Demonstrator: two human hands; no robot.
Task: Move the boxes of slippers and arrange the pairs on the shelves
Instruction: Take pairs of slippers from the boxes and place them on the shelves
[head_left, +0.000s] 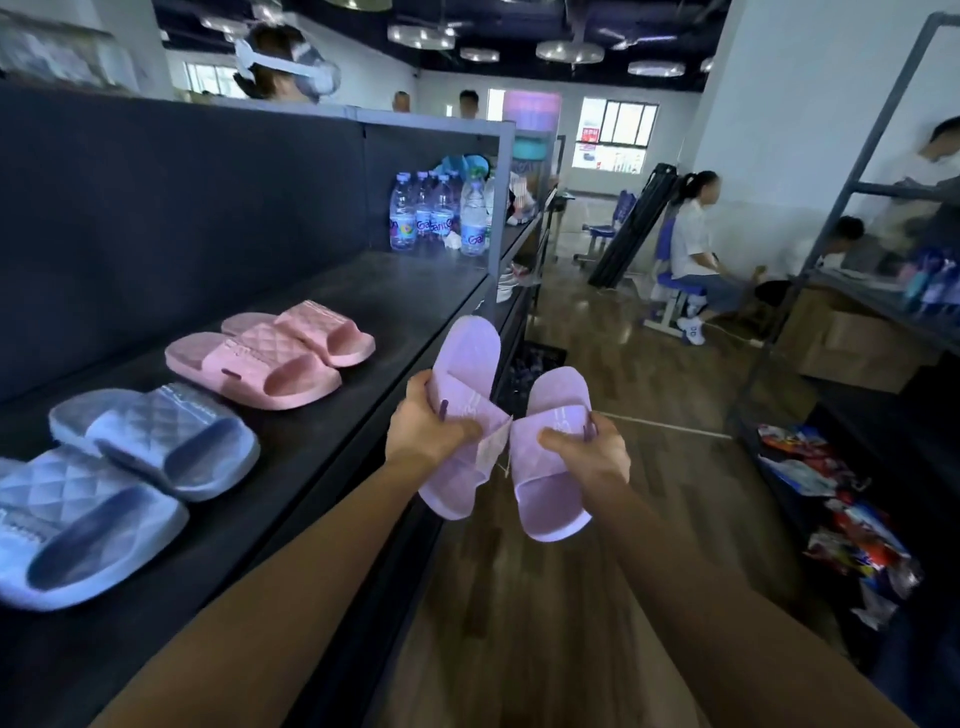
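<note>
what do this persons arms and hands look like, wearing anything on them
Both arms are bare as far as the picture shows: no sleeve covers the left forearm or the right forearm. The left hand and right hand wear no gloves. No watch, bracelet or ring shows on the wrists or on the fingers in view.

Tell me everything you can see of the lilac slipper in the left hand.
The lilac slipper is an open-toed slide, rubbery-looking, with one wide strap. The left hand grips it by the strap, holding it in the air just off the front edge of the dark shelf. A paper tag hangs at its strap.
</note>
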